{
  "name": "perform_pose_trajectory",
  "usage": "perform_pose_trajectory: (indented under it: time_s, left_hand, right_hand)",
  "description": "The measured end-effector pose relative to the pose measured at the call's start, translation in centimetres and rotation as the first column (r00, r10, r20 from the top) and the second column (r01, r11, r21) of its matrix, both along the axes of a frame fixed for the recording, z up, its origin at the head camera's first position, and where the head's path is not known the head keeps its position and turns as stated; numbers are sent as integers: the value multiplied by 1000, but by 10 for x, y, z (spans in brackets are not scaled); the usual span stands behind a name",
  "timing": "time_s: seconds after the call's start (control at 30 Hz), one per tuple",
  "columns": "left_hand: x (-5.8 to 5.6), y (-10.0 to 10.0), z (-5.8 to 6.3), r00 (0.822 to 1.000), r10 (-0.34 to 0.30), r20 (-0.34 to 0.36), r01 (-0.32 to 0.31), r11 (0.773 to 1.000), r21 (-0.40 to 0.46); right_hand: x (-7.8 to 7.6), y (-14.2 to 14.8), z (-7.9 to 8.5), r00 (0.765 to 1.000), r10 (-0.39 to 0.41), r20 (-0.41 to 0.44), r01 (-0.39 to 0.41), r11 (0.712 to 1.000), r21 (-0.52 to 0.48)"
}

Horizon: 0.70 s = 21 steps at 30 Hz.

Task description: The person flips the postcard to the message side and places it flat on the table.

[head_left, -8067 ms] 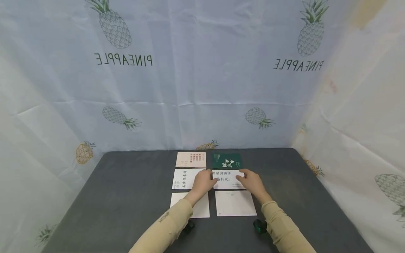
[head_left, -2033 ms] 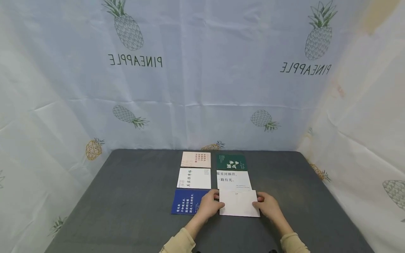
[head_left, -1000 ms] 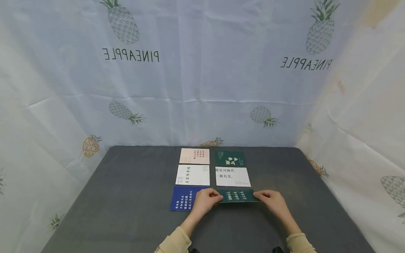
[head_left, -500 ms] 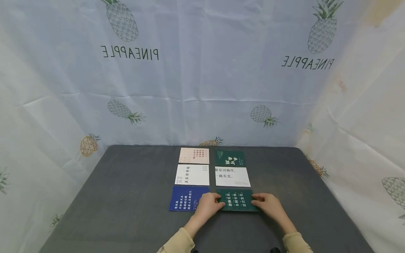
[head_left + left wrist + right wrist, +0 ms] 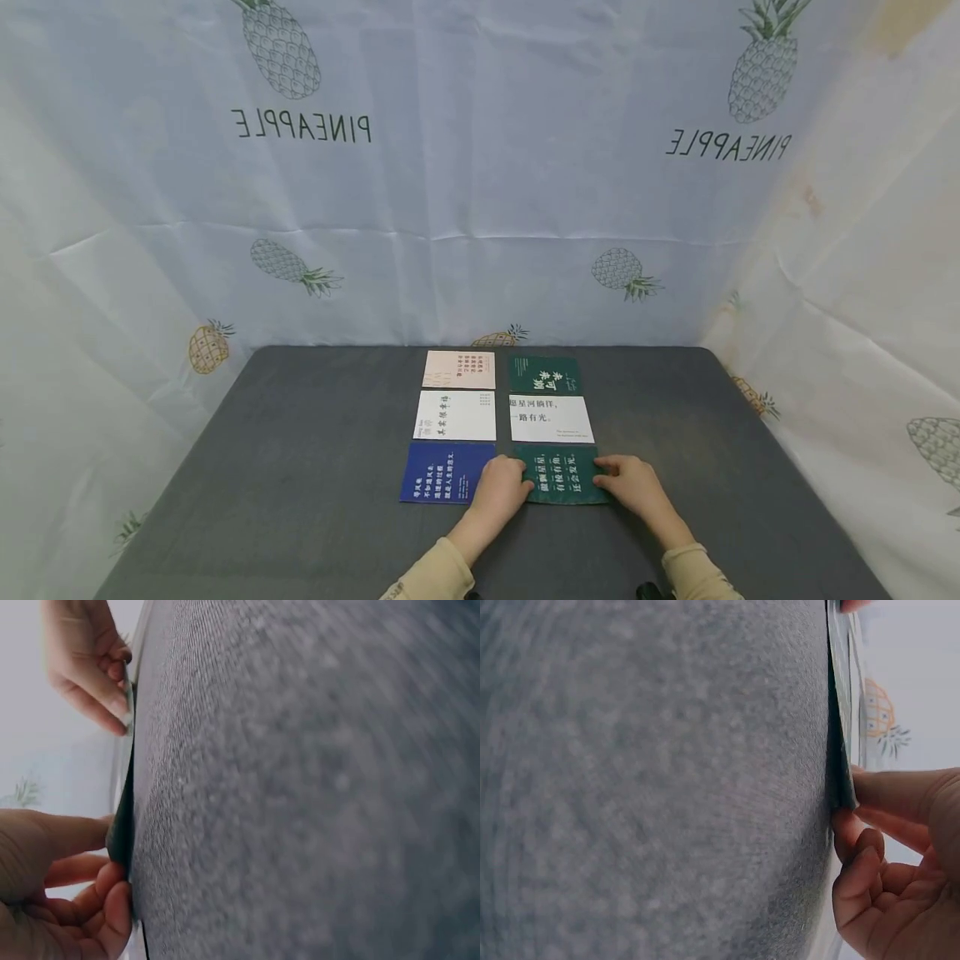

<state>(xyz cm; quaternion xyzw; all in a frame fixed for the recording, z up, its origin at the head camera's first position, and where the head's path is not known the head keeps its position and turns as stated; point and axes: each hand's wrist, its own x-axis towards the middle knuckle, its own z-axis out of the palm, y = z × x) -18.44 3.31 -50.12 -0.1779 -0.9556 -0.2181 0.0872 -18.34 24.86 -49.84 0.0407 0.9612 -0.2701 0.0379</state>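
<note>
A dark green card with white writing [image 5: 558, 475] lies at the near right of two columns of cards. My left hand [image 5: 498, 490] pinches its left edge, thumb on top. At the right edge my right hand [image 5: 633, 483] pinches it the same way. Both wrist views show the near edge of the green card [image 5: 124, 817] slightly raised off the table, between thumb and fingers. Just left of it is a blue card [image 5: 442, 473], whose right corner my left hand partly covers. Behind the green card lies a white card with black print [image 5: 550, 419].
Farther back are another white card [image 5: 456, 417], a pink card [image 5: 461, 369] and a second green card [image 5: 545, 375]. The dark table [image 5: 300, 467] ends at a pineapple-print curtain [image 5: 450, 167]. A small dark object [image 5: 651, 590] shows by the right sleeve.
Both hands came from the white card behind. The near-left card went from blank to blue. The near-right card was turned from its blank side to green and lowered toward the table.
</note>
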Motion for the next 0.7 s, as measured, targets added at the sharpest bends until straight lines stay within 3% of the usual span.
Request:
perform_pose_trajectory:
  time_s: [0.27,0.53,0.7]
  left_hand:
    - [0,2,-1,997,1,-75,-2,1000,-22]
    - [-3,5,3,999,-23,-43,22,1000,-20]
    - [-6,4,13,998,-42,-54,40,998,-45]
  right_hand:
    - [0,-3,1,999,52,-18,-50,996,74]
    - [-1,-2,11,996,90,14,-91,990,106]
    - [0,-3,19,996,59,-66,-54,996,70]
